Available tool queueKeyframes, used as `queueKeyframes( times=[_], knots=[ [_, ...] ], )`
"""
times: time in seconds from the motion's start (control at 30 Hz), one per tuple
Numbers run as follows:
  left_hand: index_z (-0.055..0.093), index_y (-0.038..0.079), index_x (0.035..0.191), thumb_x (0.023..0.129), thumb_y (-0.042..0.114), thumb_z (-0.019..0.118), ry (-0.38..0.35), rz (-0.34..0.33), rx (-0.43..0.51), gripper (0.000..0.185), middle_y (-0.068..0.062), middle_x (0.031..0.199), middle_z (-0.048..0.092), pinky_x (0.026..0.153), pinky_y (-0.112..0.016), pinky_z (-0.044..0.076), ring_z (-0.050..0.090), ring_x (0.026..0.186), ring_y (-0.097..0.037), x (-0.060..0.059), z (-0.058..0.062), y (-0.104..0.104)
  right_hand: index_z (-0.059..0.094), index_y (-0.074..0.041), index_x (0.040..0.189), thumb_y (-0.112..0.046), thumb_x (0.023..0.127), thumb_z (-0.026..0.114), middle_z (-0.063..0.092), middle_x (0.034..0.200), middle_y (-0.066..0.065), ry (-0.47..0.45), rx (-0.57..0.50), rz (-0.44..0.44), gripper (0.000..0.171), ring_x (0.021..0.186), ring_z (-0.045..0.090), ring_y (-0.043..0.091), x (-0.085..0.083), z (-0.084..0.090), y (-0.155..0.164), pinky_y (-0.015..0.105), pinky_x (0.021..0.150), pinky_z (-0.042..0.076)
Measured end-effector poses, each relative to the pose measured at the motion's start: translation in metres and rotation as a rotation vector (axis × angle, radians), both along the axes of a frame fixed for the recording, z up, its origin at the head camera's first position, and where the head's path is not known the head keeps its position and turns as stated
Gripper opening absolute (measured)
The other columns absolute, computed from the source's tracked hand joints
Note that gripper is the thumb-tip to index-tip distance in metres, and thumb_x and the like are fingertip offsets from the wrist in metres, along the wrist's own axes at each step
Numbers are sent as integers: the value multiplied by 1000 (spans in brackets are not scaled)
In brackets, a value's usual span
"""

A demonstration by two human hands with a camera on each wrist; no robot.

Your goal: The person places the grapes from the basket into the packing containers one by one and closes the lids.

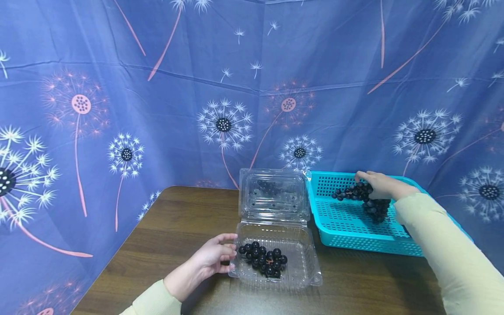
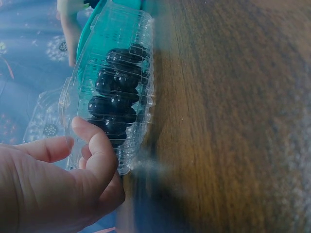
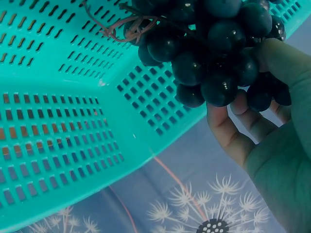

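A clear plastic clamshell container [image 1: 301, 258] stands on the table with its lid [image 1: 275, 205] tipped back, and a small bunch of dark grapes [image 1: 261, 258] lies inside toward its left. My left hand [image 1: 214, 258] holds the container's left edge, its thumb and fingers at the rim [image 2: 70, 126]. Over the turquoise basket [image 1: 330, 218], my right hand [image 1: 386, 186] grips a larger bunch of dark grapes [image 1: 376, 210]. In the right wrist view the fingers curl round these grapes [image 3: 218, 73], and a bare brown stem [image 3: 114, 31] sticks out.
The perforated basket stands right of the container, close against its lid. Under both is a brown wooden table [image 1: 189, 214], whose left edge runs diagonally. A blue cloth [image 1: 177, 109] with dandelion prints hangs behind.
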State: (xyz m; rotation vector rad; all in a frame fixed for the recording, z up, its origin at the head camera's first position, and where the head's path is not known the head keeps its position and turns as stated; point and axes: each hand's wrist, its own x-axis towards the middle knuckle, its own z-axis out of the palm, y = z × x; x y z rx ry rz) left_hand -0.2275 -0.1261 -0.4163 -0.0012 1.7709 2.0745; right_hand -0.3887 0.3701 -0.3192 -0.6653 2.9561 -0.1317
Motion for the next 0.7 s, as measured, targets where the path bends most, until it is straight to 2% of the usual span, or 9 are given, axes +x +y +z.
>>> queueKeyframes(
  times=[0.17, 0.3, 0.7],
  knots=[
    [32, -2, 137, 79, -7, 53, 0, -1, -4, 62, -9, 101, 44, 65, -27, 50, 48, 78, -12, 0, 0, 0, 43, -9, 124, 11, 77, 63, 41, 121, 37, 19, -24, 8, 54, 62, 49, 19, 5, 3, 6, 31, 52, 35],
    [33, -2, 137, 78, -7, 53, 1, -2, -10, 62, -9, 102, 44, 65, -27, 51, 48, 77, -12, -1, -2, 0, 46, -8, 124, 11, 78, 62, 37, 124, 41, 47, -14, 21, 53, 68, 55, 22, 9, 4, 10, 31, 52, 36],
    [33, -2, 137, 78, -7, 53, 7, 2, -8, 63, -8, 100, 45, 64, -27, 51, 49, 76, -11, 0, -2, 0, 53, -11, 124, 9, 77, 66, 45, 111, 28, 134, 10, 22, 53, 70, 54, 22, 24, 13, 12, 31, 52, 39]
  ],
)
